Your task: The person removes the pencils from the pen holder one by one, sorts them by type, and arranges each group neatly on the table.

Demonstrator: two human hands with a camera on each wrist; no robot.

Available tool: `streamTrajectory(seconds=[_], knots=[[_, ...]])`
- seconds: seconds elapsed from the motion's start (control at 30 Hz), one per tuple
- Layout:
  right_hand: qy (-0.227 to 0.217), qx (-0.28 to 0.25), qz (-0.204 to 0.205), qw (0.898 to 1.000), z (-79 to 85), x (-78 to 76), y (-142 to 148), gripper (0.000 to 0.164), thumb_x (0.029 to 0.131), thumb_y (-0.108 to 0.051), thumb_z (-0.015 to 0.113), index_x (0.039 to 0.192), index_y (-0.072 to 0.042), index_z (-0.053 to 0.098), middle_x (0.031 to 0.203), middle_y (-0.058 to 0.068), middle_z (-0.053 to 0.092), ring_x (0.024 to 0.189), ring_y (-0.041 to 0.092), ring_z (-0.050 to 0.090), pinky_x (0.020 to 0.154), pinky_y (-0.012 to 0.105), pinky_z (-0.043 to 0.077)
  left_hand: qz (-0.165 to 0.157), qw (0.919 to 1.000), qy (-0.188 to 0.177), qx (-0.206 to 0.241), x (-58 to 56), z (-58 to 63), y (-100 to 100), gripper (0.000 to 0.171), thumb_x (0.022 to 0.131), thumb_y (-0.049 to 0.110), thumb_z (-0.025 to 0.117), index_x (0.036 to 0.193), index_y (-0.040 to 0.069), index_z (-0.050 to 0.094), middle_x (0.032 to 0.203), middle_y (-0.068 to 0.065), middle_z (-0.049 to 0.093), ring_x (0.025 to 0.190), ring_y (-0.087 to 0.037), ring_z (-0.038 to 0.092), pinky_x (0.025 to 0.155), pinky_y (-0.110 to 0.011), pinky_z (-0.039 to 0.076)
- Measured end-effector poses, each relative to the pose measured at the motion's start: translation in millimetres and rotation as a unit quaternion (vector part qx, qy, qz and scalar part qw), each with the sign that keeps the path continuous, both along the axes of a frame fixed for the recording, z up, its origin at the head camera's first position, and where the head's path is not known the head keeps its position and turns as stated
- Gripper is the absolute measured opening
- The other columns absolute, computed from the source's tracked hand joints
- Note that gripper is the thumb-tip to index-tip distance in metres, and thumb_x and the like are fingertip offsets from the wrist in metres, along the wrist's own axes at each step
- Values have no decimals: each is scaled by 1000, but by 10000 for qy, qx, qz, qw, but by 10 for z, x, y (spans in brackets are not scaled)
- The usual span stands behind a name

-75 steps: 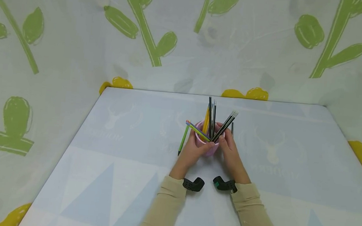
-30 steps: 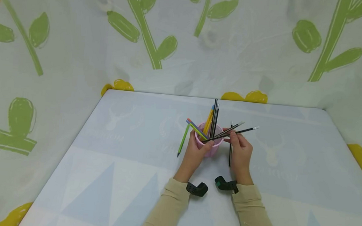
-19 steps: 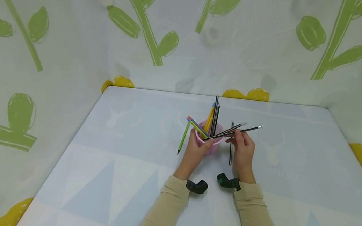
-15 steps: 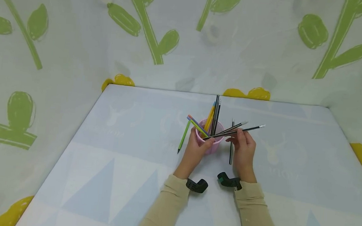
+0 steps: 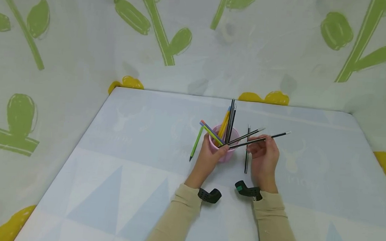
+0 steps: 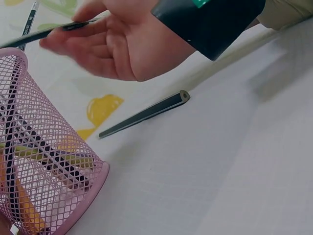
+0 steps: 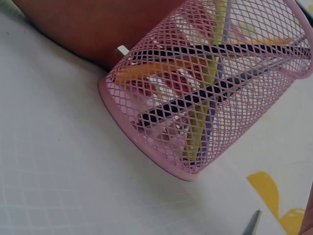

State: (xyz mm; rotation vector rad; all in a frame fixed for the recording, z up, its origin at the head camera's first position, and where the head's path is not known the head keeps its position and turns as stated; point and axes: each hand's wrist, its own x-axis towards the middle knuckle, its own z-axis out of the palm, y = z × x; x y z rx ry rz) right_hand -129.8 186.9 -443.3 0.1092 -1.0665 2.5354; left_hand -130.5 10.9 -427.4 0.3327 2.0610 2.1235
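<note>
My left hand (image 5: 207,159) grips the left side of a pink mesh pencil cup (image 5: 225,158), thumb near the rim. To the right of the cup, my right hand (image 5: 265,159) pinches a black pencil (image 5: 281,134), which slants with its lower end at the cup's rim. Another black pencil (image 5: 257,131) leans out of the cup to the right. Black pencils (image 5: 231,115), yellow pencils (image 5: 223,127) and green and blue ones stand or lean inside. Through the mesh in the right wrist view, the pencil cup (image 7: 195,98) shows crossed pencils and fingers of the left hand behind.
On the table (image 5: 160,208), a loose black pencil (image 5: 246,159) lies right of the cup, beside the right hand. A green pencil (image 5: 196,144) is at the cup's left. A white cloth (image 5: 251,57) printed with plants hangs behind the table.
At first both hands held the cup. The right hand has come off it and taken a black pencil, pulling it rightward. The left hand keeps its hold.
</note>
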Motion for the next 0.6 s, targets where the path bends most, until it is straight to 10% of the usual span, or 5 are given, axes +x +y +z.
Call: streamTrajectory(seconds=[0.33,0.6], knots=[[-619,-75,-212,9978,31,53,76,26,96,-21,41,99,3,51,57,12,54,37,16,41,33,21,32,32,10000,-42,-84,45,40,-20,70,83,36,59,139,24,19,137,7,31,123,-13,34,95,-36,35],[-1344,1513,-827,9758,-25,37,105,37,93,-31,46,106,2,56,55,5,47,43,13,37,36,21,27,-28,9998,188,76,-23,-130,17,67,82,42,60,136,35,20,136,11,32,121,-10,37,93,-35,38]])
